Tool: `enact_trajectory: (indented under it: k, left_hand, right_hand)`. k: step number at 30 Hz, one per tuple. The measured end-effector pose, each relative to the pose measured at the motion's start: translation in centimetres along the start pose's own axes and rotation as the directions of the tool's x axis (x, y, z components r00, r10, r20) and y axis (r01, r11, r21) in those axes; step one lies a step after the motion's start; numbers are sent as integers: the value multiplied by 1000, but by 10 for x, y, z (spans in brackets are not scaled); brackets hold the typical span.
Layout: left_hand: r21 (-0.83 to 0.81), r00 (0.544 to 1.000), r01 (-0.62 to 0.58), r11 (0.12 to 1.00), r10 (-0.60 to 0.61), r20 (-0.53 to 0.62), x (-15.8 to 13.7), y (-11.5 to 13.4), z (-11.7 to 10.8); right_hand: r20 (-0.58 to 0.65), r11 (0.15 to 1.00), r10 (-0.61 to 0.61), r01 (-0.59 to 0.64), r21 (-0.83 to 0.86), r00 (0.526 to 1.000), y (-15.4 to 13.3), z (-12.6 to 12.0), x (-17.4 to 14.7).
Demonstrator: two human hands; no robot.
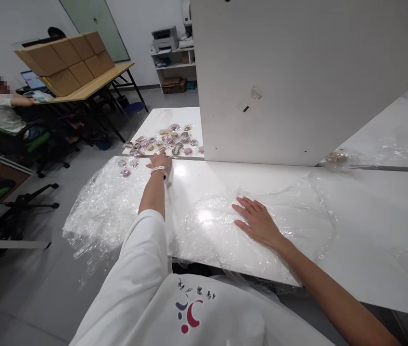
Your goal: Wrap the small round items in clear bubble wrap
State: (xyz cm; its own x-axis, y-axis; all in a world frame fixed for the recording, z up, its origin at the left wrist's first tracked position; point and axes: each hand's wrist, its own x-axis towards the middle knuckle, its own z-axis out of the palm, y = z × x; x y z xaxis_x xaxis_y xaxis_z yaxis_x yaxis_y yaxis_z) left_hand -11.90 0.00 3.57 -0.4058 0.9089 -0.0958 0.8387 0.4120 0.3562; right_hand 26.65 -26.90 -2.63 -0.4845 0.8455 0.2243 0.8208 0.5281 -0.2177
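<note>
My left hand [161, 162] reaches out to the near edge of a pile of small clear-wrapped pieces [170, 139], pink, brown and cream in colour. Its fingers look spread and touch or nearly touch the closest pieces; I see nothing held in them. Flat on a sheet of clear plastic film [298, 202] lies my right hand [256, 221], fingers stretched out and apart. To the left, a crumpled heap of clear plastic [99, 206] hangs over the table end. A few wrapped pieces [126, 172] rest at its top.
A tall white panel [279, 96] rises behind the white table [380, 216]. Another wrapped piece [336, 157] sits beyond it at right. At far left a person [0, 108] sits by a desk with stacked cardboard boxes [70, 62]. A printer [164, 39] stands on a shelf.
</note>
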Motion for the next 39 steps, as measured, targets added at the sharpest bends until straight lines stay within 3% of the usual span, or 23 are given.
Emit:
enact_trajectory:
  k: [4,8,11,13,18,22,23,25,27,28,31,33,35,37,39]
  left_hand:
    - [-3,974,-19,1000,18,-225,-7,-10,20]
    - [-17,963,3,1000,-7,-268,-11,-6,23]
    - [-55,946,-5,998,-13,-325,-10,9,18]
    - [-83,946,-65,994,35,-323,-9,24,18]
    - [-105,984,-147,984,135,-115,-10,49,25]
    - [-299,976,-71,952,4,-219,-25,62,14]
    - [-348,967,-93,933,2,-255,-37,66,8]
    - [-415,944,-244,877,117,-309,-76,77,-5]
    - [-438,880,-469,767,361,-310,-136,85,-14]
    - [-425,821,-570,703,508,-261,-171,87,-14]
    - [-352,540,-792,498,841,-25,-275,80,7]
    - [-249,415,-869,429,903,106,-323,69,35]
    - [-158,399,-890,428,898,187,-349,59,60]
    - [-115,431,-884,454,884,178,-358,50,71]
    - [-128,455,-875,467,884,113,-361,38,65]
  right_hand:
    - [-2,1000,7,-7,1,1000,0,1,0]
    - [1,1000,13,-13,2,1000,-1,0,0]
    - [-4,1000,10,-10,7,1000,-2,-1,0]
    - [-8,1000,9,-9,9,1000,-2,-1,1]
    - [-14,1000,12,-12,-4,1000,-3,-2,0]
    - [-16,1000,1,-1,1,1000,-2,-1,0]
    - [-16,1000,-1,1,3,1000,-2,0,0]
    - [-16,1000,2,-2,9,1000,-2,0,0]
    - [-10,999,10,-9,37,1000,-2,0,1]
    - [-11,997,23,-22,74,1000,-2,0,1]
    - [-69,939,157,-128,320,985,2,-2,0]
    - [-118,805,343,-227,549,932,8,-4,0]
    - [-111,625,500,-270,732,859,12,-8,1]
    - [-61,494,571,-284,822,818,14,-16,0]
    - [-54,497,581,-302,813,812,8,-32,-6]
